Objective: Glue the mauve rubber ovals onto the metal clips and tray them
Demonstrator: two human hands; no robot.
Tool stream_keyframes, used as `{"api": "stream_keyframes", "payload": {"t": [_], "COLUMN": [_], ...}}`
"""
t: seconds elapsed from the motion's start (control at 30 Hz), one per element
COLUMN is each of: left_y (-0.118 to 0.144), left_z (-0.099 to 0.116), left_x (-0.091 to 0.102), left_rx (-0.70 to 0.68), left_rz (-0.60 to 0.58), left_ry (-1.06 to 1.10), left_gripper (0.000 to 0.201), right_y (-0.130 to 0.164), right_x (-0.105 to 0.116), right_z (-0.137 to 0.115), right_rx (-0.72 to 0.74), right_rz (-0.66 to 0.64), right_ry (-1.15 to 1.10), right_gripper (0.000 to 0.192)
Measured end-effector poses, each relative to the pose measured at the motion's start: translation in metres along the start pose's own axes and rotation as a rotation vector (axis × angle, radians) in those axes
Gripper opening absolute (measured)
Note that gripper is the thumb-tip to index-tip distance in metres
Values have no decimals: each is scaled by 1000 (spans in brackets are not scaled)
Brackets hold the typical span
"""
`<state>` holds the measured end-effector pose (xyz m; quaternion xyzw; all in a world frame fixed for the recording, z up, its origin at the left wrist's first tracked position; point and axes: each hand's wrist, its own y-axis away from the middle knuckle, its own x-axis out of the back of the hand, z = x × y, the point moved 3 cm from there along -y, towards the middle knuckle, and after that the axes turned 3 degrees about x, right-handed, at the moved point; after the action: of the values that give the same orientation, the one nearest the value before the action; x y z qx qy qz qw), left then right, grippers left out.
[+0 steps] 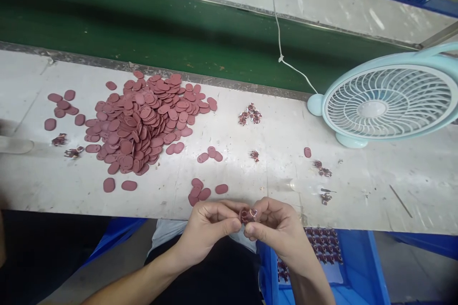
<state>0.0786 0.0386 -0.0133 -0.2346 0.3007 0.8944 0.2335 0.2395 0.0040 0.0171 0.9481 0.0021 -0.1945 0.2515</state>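
My left hand [213, 225] and my right hand [274, 226] meet at the table's front edge. The left thumb and fingers are closed on a dark red oval piece [244, 217]. On its right side, the right thumb and index finger pinch a small part with shiny copper-coloured bits [253, 214]; the fingers partly hide how the two join. Just beyond my hands lie several loose red ovals [204, 194], and one more oval [222, 189] sits apart. A small dark, shiny cluster [254, 155] rests farther back.
A large heap of red ovals [143, 124] covers the left of the table [229, 124]. More shiny clusters [250, 114] lie behind. At right stands a light-blue fan [390, 102] with a white cord [279, 33]. A blue bin [368, 267] below holds rows of red parts [324, 245].
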Motion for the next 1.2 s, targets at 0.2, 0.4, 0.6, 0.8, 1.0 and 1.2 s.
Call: {"api": "stream_keyframes", "payload": {"t": [0.2, 0.4, 0.6, 0.8, 1.0, 1.2], "left_y": [2, -4, -20, -24, -23, -21], "left_z": [6, 46, 31, 28, 56, 57], "left_x": [3, 39, 38, 31, 20, 15], "left_rx": [-92, -387, -564, -640, -580, -271], "left_rz": [43, 186, -52, -15, 195, 259], "left_ry": [-99, -1040, -1600, -1667, -1467, -1080], "left_gripper": [16, 27, 30, 30, 27, 25], "right_y": [2, 42, 124, 195, 217, 195], "right_x": [13, 79, 167, 249, 279, 272], "right_z": [19, 51, 96, 164, 236, 264], "right_rx": [86, 199, 174, -91, -567, -726], "right_rz": [134, 429, 715, 996, 1007, 894], "right_ry": [-39, -71, 237, 477, 781, 963], "right_gripper": [18, 19, 29, 37, 23, 29]}}
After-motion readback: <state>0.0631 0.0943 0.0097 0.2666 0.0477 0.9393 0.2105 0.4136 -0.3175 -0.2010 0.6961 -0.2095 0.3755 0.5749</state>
